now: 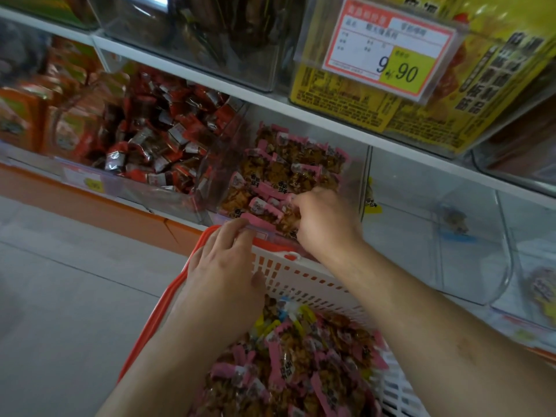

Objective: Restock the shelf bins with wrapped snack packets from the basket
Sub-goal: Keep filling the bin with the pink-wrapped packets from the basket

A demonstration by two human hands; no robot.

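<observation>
Basket (304,284), white lattice wall with an orange rim, sits at 6 o'clock, its far edge pushed up against the front lip of the middle clear bin (358,164). Pink-ended snack packets (288,371) fill the basket, a few yellow ones mixed in near its far wall. More pink-ended packets (301,167) lie in the middle bin, heaped toward its front.

Left hand (222,266), at 7 o'clock from the bin, lies over the basket's far rim with fingers extended and only slightly bent; the fingertips touch a pink packet edge (258,221) at the bin lip. Right hand (325,218) is inside the bin's front opening, fingers curled onto packets there; motion blur prevents telling how many it grips.

At 9 o'clock, a neighbouring bin (186,194) holds red-wrapped sweets (156,139), its wall just beside the middle bin. At 3 o'clock, a clear bin (469,266) is almost bare, offering open room. Overhead at 12 o'clock, the white shelf edge (210,76) limits headroom; a price tag (388,46) hangs at 1 o'clock.
</observation>
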